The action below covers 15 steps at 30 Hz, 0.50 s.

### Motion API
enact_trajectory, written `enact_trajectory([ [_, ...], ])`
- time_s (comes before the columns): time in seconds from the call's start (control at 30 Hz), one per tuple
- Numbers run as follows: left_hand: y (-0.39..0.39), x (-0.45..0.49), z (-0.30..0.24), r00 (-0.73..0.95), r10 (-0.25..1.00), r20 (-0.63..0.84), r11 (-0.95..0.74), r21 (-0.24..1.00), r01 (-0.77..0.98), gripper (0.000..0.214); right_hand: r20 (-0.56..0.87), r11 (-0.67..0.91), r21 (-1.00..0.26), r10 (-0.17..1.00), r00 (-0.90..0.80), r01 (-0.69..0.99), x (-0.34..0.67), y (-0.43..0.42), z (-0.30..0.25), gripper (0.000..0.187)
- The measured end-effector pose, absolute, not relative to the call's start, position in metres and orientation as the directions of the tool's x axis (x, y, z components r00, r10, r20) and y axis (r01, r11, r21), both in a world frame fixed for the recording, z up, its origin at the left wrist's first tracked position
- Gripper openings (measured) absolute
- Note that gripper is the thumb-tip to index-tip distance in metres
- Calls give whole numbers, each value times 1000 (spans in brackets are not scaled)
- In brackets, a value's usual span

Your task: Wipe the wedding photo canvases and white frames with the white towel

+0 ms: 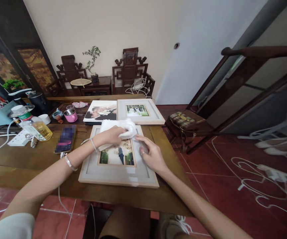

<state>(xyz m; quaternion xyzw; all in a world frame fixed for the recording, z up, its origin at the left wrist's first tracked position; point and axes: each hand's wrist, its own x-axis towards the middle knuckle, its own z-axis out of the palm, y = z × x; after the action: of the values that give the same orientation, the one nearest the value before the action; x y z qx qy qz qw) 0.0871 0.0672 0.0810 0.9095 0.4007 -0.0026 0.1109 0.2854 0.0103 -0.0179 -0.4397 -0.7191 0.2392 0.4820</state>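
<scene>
A white-framed photo [101, 171] lies flat on the wooden table [29, 159] in front of me. My left hand [111, 135] is closed on a white cloth [123, 127] and presses it onto the upper part of the frame's glass. My right hand [152, 154] lies flat with fingers spread on the frame's right side, holding nothing. Both wrists carry thin bracelets, and the right hand wears a ring.
Behind the frame lie a second white-framed photo [153, 114] and an unframed print [101, 111]. To the left are a phone [65, 138], a bottle [35, 124], a pink cup [70, 115], a power strip [19, 138] and cables. A chair [188, 124] stands to the right; cords lie on the red floor.
</scene>
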Motion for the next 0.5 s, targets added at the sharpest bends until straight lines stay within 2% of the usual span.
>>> enact_trajectory([
  [0.13,59,60,82,579,808,-110,-577,56,815,20,462,476,-793,877,-133,381,285,11,-18,45],
  [0.27,39,30,90,503,861,-70,-507,-63,860,31,447,463,-799,884,-135,383,284,11,-18,45],
  [0.4,25,11,92,464,882,-79,-471,-130,873,35,445,462,-792,884,-141,399,284,10,-18,45],
  [0.5,26,15,83,504,860,-86,-511,-135,849,37,447,469,-780,881,-155,415,285,9,-18,45],
])
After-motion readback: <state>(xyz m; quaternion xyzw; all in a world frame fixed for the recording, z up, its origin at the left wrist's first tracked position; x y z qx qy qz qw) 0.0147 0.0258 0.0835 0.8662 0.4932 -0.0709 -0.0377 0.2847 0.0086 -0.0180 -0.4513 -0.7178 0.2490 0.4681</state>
